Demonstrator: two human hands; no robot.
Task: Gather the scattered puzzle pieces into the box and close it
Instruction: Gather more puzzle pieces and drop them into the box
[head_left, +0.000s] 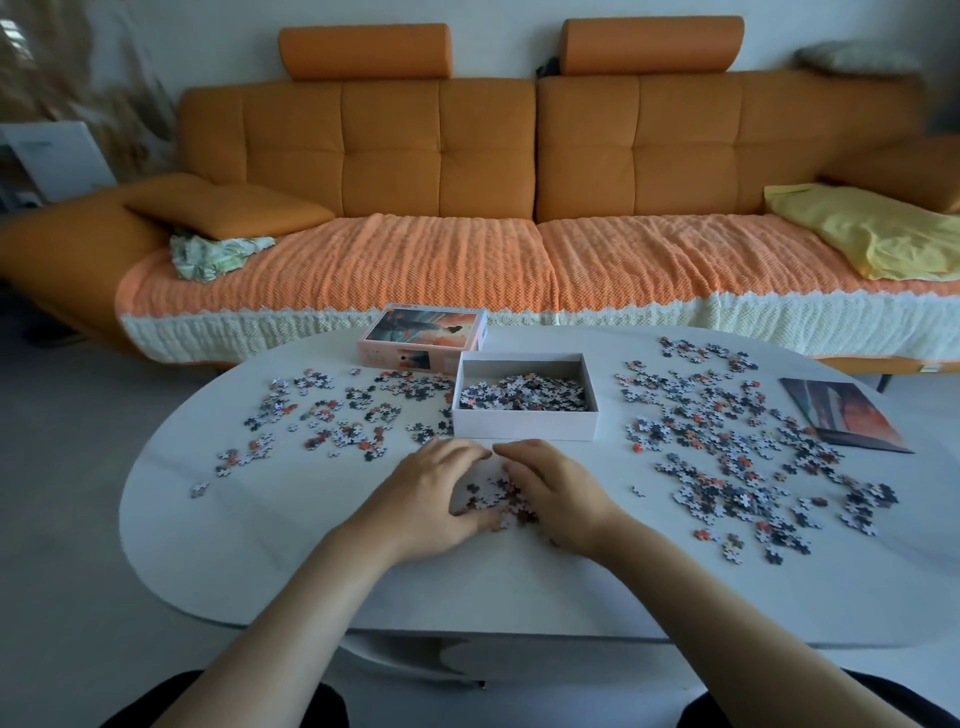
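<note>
Head view, hands at mid-table.

A: What are the hands doing?

B: Left hand (431, 493) and right hand (553, 493) rest on the table (291, 551). Their fingers curve round a small heap (493, 496) of pieces, with the tips almost meeting on its far side and the thumbs on the near side. Both cup the heap, and it is not yet lifted.

A: And the box?

B: Box (524, 425) stands open just beyond the fingertips, straight ahead. Its long side runs left to right, the near wall faces the hands, and it is part filled. The heap lies roughly opposite its middle, so neither hand is nearer.

A: The next move?

B: Probably a scoop up and forward over that near wall. Loose pieces might slip out between the palms.

A: What remains?

B: Left scatter (337, 410) and right scatter (737, 457) remain. The right one is denser and reaches well away from the box. Lid (423, 332) lies behind the box's left corner, touching or just beside it; I cannot tell which. A print (841, 410) lies at far right.
</note>
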